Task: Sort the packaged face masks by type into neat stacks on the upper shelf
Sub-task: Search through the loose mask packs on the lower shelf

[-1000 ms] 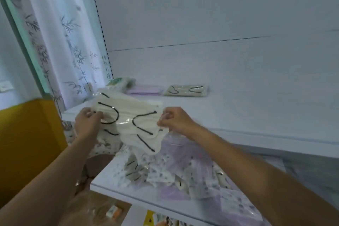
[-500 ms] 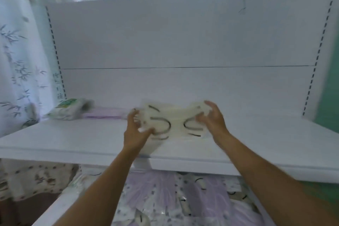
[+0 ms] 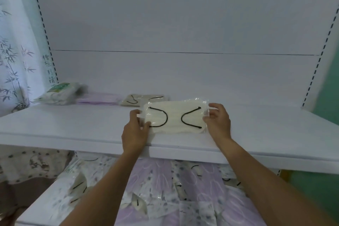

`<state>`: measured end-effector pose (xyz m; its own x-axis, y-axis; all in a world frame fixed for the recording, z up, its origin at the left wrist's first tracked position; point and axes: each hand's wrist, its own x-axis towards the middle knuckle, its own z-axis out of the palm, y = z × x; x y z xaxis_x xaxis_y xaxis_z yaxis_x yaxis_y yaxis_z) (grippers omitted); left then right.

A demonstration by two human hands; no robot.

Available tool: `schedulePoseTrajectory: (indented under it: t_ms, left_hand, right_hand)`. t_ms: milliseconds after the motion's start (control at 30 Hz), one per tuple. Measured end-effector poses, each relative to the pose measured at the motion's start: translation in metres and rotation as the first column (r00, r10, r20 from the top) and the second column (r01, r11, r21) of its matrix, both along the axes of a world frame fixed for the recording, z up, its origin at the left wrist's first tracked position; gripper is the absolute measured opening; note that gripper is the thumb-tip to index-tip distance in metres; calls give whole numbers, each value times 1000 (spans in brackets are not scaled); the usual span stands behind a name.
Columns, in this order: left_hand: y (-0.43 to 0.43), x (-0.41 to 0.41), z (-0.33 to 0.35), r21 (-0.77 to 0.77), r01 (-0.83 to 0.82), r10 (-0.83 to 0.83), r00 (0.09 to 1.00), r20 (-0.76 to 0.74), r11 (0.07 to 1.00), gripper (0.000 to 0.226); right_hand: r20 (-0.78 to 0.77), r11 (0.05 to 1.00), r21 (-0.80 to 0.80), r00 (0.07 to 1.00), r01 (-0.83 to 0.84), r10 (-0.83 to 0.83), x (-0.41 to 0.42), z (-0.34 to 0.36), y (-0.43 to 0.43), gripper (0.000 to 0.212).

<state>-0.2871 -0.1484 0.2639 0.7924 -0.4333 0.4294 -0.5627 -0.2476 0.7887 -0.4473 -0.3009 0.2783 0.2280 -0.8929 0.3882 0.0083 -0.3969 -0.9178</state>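
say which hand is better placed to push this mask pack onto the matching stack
Probably the right hand: it pinches the pack at its right end, and the matching stack lies back-left.

Green-labelled pack, left end of upper shelf: blurred, print unreadable.
Beige mask stack, rear of upper shelf: near right part hidden behind mask packet.
Mask heap, below upper shelf: rear hidden by shelf, front cut off by bottom edge.

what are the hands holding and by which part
A packet of cream face masks with black ear loops, by its short ends: left hand pinches the left edge, right hand the right edge.
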Motion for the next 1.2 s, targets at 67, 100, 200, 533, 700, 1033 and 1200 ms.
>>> schedulePoseTrajectory:
  t_ms: [67, 100, 200, 533, 700, 1033, 1200]
  left_hand:
    - [2, -4, 0, -64, -36, 35, 999, -22, 997, 47]
    - [3, -7, -1, -84, -52, 50, 998, -26, 995, 47]
    - [6, -10, -6, -112, -68, 70, 997, 10, 991, 33]
    - [19, -8, -16, 198, 19, -75, 957, 281, 980, 31]
    - [19, -5, -13, 157, 72, -105, 971, 216, 985, 36]
    - [-30, 12, 9, 338, 163, -244, 946, 213, 927, 34]
    - [-75, 18, 15, 569, 277, -453, 870, 193, 774, 35]
  right_hand:
    - [-7, 996, -77, 999, 51, -52, 1, 0, 3, 22]
    - [-11, 991, -114, 997, 71, -73, 2, 0, 5, 20]
    - [-29, 977, -190, 994, 100, -107, 2, 1, 11, 19]
    - [-97, 991, -117, 992, 70, -82, 2, 0, 9, 17]
    - [-92, 985, -129, 988, 115, -128, 5, -1, 4, 12]
    - [-475, 979, -195, 867, 62, -149, 22, 1, -45, 27]
    - [-639, 967, -223, 731, 121, -239, 28, 4, -86, 25]
